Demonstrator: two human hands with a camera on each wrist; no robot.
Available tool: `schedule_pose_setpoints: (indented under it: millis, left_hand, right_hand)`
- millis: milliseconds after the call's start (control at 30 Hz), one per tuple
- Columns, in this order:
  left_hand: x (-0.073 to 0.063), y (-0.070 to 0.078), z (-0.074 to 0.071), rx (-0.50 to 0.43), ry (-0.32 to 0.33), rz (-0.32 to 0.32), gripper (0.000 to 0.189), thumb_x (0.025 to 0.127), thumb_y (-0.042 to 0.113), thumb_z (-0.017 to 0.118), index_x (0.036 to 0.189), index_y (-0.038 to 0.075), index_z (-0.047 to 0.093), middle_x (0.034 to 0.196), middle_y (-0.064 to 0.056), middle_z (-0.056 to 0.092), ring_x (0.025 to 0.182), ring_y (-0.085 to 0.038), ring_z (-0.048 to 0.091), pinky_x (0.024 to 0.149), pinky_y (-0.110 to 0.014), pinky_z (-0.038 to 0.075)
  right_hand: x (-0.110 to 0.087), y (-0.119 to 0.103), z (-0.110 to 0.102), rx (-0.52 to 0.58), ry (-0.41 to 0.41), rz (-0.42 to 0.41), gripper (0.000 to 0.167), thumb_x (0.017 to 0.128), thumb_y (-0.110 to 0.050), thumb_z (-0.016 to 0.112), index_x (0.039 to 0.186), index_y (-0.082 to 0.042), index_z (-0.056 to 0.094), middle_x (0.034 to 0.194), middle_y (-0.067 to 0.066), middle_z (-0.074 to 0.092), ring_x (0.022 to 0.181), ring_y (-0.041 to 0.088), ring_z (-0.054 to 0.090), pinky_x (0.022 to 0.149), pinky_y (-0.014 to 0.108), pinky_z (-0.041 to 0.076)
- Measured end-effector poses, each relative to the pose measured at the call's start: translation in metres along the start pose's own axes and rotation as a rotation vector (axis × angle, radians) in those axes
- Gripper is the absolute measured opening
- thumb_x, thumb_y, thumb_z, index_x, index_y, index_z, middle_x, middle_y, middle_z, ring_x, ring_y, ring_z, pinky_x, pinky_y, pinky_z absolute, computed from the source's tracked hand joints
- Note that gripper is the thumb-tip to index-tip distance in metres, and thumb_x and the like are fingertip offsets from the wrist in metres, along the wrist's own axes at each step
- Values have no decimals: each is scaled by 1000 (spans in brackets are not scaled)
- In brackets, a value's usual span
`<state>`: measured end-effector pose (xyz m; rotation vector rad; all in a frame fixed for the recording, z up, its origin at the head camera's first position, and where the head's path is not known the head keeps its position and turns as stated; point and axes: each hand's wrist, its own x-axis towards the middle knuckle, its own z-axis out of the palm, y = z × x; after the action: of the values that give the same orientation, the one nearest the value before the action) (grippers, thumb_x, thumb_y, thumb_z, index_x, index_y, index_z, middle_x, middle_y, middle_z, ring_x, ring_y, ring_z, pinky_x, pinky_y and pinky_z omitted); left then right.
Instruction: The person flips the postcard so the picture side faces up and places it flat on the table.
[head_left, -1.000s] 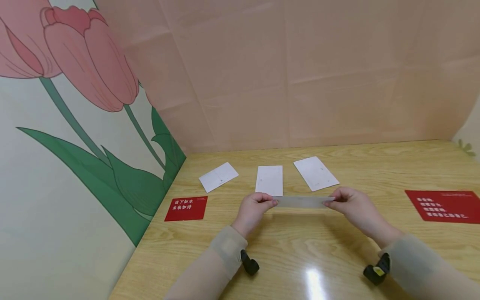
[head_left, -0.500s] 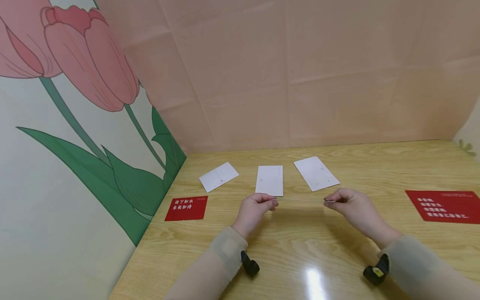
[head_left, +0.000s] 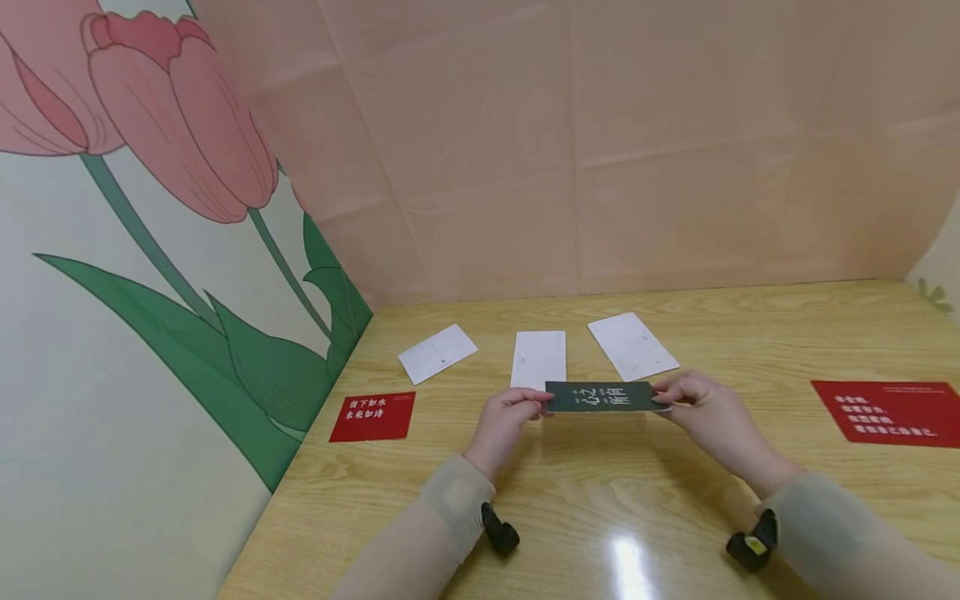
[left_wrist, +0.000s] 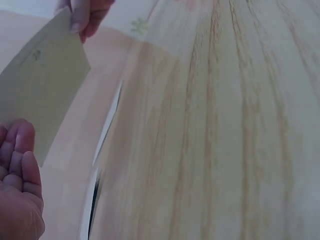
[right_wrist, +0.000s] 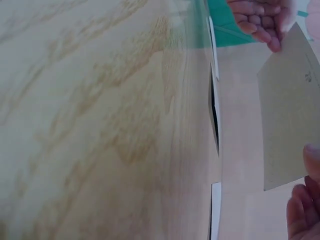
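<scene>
A dark green card (head_left: 600,397) with white characters is held level above the table, its printed face tilted toward the head camera. My left hand (head_left: 507,422) pinches its left end between thumb and fingers. At the opposite end, my right hand (head_left: 708,421) pinches the card the same way. The pale back of the card (left_wrist: 47,80) faces the left wrist camera and carries a small mark. From the right wrist camera that plain back (right_wrist: 290,110) also shows, with a hand at either end.
Three white cards lie at the back: one left (head_left: 438,354), one in the middle (head_left: 538,358), one right (head_left: 632,347). Red cards with white characters lie at left (head_left: 372,417) and right (head_left: 888,412). A pink sheet (head_left: 585,150) hangs behind the wooden table (head_left: 585,517).
The card has turned in both hands: a pale side showed first, then its thin edge, and now the dark green printed face. Both hands stay in nearly the same place.
</scene>
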<state>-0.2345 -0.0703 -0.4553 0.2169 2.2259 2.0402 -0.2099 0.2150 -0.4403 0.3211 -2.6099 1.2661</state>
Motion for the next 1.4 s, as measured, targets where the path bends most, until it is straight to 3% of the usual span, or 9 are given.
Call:
schedule_pose_setpoints:
  millis: [200, 467, 700, 867, 1000, 1133, 1267, 1400]
  left_hand:
    - [0, 0, 0, -38, 16, -47, 31, 91, 35, 64, 95, 7, 76, 86, -3, 71, 89, -16, 58, 89, -40, 44]
    - [2, -2, 3, -24, 68, -85, 25, 86, 33, 73, 93, 9, 76, 84, -2, 70, 85, -17, 56, 86, -43, 44]
    - [4, -5, 2, -28, 67, -112, 20, 87, 27, 72, 98, 11, 76, 93, -2, 70, 88, -18, 57, 87, -42, 45]
    - [6, -7, 2, -52, 75, -125, 18, 87, 23, 72, 100, 11, 75, 96, -2, 69, 88, -18, 57, 84, -36, 46]
    - [7, -9, 2, -88, 84, -111, 16, 87, 17, 72, 100, 8, 74, 93, -3, 68, 84, -16, 58, 78, -30, 47]
    - [8, -10, 4, -142, 91, -83, 25, 86, 8, 71, 110, 5, 69, 86, -4, 67, 75, -13, 59, 72, -26, 48]
    - [9, -10, 5, -158, 99, -85, 36, 85, 4, 70, 121, 7, 64, 83, -4, 68, 71, -12, 60, 69, -25, 47]
    - [8, -10, 5, -147, 95, -113, 36, 86, 6, 70, 122, 7, 64, 83, -4, 68, 73, -13, 60, 71, -26, 47]
  right_hand:
    - [0, -2, -2, -45, 25, -8, 16, 80, 6, 68, 85, -8, 75, 98, 7, 55, 92, 24, 48, 71, 23, 41]
    - [-1, -2, -2, -24, -50, 55, 14, 84, 2, 66, 94, -5, 74, 96, 10, 66, 77, 19, 51, 59, 25, 44]
    - [0, -2, -1, -23, -117, 132, 19, 89, -4, 63, 106, -4, 72, 106, 13, 65, 88, 25, 55, 66, 28, 49]
    - [1, 1, 0, -4, -157, 143, 22, 92, -6, 59, 111, -4, 70, 113, 16, 64, 95, 28, 57, 72, 33, 50]
    - [1, 4, 0, 18, -179, 135, 25, 92, -2, 55, 113, -4, 69, 117, 19, 63, 102, 31, 57, 77, 39, 50]
    - [0, 5, 0, 30, -183, 127, 27, 92, -2, 53, 113, -4, 69, 118, 19, 62, 106, 33, 56, 79, 40, 49]
    - [0, 5, 0, 77, -183, 153, 26, 97, -13, 52, 115, -4, 68, 121, 19, 61, 111, 33, 53, 83, 43, 46]
    - [1, 3, 1, 140, -189, 221, 38, 99, -34, 54, 117, -4, 66, 123, 18, 61, 112, 31, 51, 86, 46, 42]
